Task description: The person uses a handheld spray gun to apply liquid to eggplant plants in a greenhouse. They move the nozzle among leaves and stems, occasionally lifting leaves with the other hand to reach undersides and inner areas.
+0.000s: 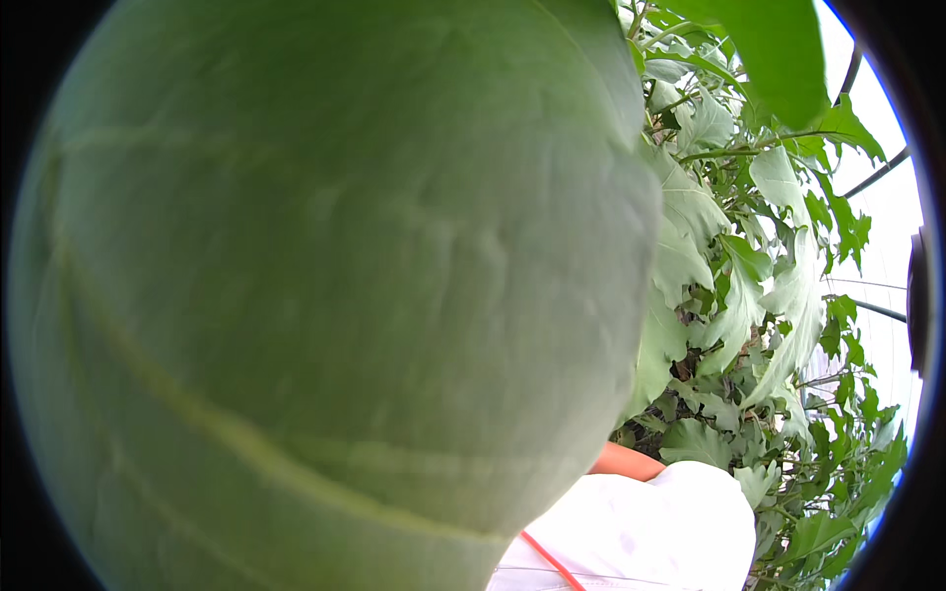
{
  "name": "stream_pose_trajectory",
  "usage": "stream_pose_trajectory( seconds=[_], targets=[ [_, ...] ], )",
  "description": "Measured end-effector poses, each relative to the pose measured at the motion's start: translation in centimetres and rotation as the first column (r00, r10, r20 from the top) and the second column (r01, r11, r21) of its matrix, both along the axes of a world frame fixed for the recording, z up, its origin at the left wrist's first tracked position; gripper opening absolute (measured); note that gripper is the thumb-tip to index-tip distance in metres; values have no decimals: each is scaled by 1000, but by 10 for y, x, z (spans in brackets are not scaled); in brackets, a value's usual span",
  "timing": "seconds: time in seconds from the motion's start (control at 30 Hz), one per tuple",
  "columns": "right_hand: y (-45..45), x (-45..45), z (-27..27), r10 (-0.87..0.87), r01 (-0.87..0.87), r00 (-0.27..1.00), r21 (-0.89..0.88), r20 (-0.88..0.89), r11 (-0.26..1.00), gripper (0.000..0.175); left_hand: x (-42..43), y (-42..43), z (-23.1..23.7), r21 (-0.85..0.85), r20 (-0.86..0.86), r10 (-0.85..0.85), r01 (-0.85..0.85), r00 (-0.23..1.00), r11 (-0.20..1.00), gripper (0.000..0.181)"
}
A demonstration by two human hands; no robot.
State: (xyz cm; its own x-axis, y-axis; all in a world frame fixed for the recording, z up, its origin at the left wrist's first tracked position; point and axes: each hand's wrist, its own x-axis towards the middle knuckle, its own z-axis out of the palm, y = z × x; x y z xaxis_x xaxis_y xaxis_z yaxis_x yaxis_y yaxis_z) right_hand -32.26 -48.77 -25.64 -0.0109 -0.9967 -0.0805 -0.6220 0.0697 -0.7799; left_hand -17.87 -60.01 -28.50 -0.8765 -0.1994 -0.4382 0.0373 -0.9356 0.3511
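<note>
A large green leaf [355, 266], blurred and very close to the camera, covers the left and middle of the head view. Neither my left hand nor my right hand can be seen. Below the leaf's right edge shows overexposed white cloth [643, 517], perhaps clothing, with a thin red cord [550, 559] across it. An orange-red curved thing [628, 462] pokes out between the leaf and the white cloth; what it is cannot be told.
Dense plants with broad lobed leaves [695, 199] fill the right side. Another bright green leaf [783, 59] hangs at the top right. Dark bars [876, 173] and thin wires cross the bright background at the far right.
</note>
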Motion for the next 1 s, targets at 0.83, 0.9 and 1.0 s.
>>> stream_pose_trajectory(
  seconds=[0.83, 0.9, 1.0],
  targets=[
    [-38, -29, 136, -89, 608, 463, -243, 882, 756, 64, 27, -117, 393, -769, -582, 136, -489, 801, -411, 77],
    [-52, -40, 149, 27, 562, 489, -338, 872, 755, 63, 26, -116, 415, -732, -638, 141, -539, 757, -416, 80],
    [-71, -54, 161, 53, 535, 555, -406, 830, 741, 62, 26, -116, 436, -710, -681, 144, -599, 718, -372, 84]
  ],
)
